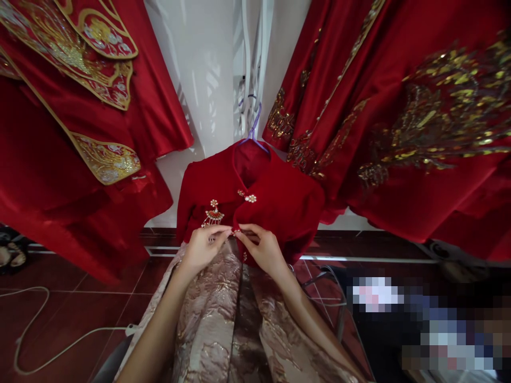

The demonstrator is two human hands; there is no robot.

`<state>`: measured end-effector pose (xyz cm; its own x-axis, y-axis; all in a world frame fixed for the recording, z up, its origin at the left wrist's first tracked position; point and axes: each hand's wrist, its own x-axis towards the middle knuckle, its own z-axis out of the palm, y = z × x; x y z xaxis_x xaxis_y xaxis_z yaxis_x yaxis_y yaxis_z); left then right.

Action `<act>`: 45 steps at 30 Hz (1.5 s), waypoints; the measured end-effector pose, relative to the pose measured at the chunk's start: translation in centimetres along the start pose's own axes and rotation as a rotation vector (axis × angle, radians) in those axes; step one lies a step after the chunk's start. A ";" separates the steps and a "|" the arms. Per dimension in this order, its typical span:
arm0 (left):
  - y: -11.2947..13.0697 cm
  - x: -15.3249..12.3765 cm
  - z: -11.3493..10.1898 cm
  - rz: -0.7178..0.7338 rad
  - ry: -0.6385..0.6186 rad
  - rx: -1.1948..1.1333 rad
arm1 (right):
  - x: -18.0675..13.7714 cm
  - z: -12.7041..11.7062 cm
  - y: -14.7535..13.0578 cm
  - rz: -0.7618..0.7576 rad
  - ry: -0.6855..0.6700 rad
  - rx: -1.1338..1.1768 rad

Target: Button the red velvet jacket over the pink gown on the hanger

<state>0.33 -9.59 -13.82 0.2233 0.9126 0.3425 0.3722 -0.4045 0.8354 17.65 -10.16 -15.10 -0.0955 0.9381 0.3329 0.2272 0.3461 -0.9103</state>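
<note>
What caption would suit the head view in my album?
Left hand and right hand meet at a front clasp of a red jacket on a purple hanger, between gold-decorated red garments.

The deep red, pearl-clasped velvet-looking jacket (275,191) appears matt and napped, the pale beige brocade-like cloth (213,303) rough with a metallic sheen, the dark red floor tiles (99,306) smooth and glossy.
</note>
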 end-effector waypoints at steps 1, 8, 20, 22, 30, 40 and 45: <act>-0.2 0.4 -0.3 0.011 0.031 -0.002 | 0.1 0.0 0.0 0.001 0.008 0.000; -3.0 3.2 -0.5 -0.004 0.322 -0.198 | 2.8 0.6 -0.4 -0.065 0.061 -0.039; -3.3 3.9 0.1 -0.109 0.331 -0.451 | 6.9 2.7 0.8 -0.134 0.152 -0.201; -3.1 3.9 0.2 -0.093 0.376 -0.403 | 6.8 3.0 0.9 -0.143 0.166 -0.231; -4.2 4.2 -0.2 -0.053 0.375 -0.215 | 6.4 3.5 0.9 -0.231 0.211 -0.333; -4.3 3.9 -0.8 0.020 0.268 -0.164 | 5.9 1.7 0.0 -0.179 -0.053 -0.172; -4.6 -0.4 2.2 -0.085 0.187 0.023 | 2.6 -0.8 1.1 -0.109 -0.127 -0.231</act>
<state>0.50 -8.25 -18.78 0.0205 0.9376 0.3470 0.4033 -0.3253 0.8553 18.41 -7.33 -15.04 -0.2493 0.8912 0.3790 0.4221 0.4522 -0.7857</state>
